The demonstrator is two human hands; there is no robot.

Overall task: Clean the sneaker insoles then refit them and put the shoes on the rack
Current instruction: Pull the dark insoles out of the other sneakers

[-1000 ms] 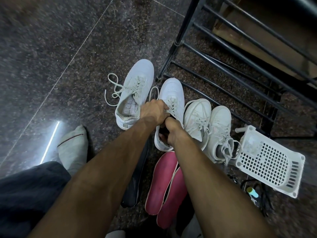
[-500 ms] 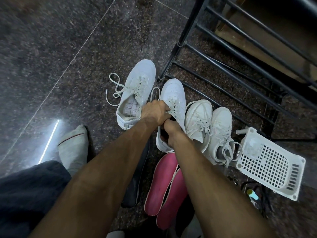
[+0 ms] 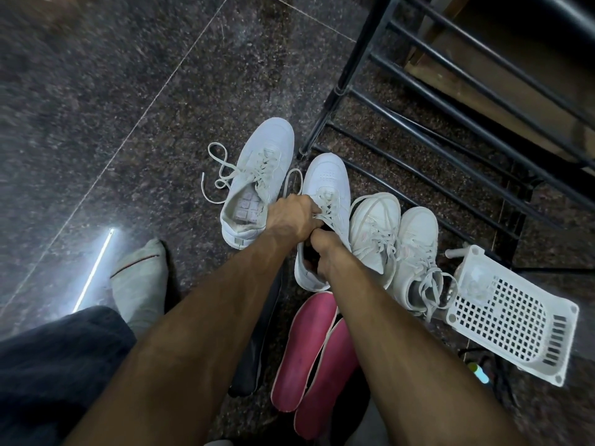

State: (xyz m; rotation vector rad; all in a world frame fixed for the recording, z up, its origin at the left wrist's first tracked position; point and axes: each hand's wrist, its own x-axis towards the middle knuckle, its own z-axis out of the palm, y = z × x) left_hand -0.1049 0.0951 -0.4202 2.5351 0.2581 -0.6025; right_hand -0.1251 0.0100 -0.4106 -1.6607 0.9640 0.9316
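Resting on the dark stone floor (image 3: 96, 91) at far left is a socked foot (image 3: 140, 284), then an unlaced white sneaker (image 3: 257, 178) showing its bare grid footbed. Beside it the left hand (image 3: 289, 217) clenches the tongue and laces of a second white sneaker (image 3: 328, 181) while the right hand (image 3: 323, 252) reaches into its opening, fingers hidden, grasp unclear. Two pink insoles (image 3: 306, 349) lie below; rightward sit another white pair (image 3: 396, 239), a white basket (image 3: 508, 313) and the black rack (image 3: 450, 107); no writing is legible.

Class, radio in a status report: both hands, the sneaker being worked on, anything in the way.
Left hand grips second sneaker at the tongue. Right hand reaches into its opening. Pink insoles lie loose on floor. Black rack ahead, nothing blocking.
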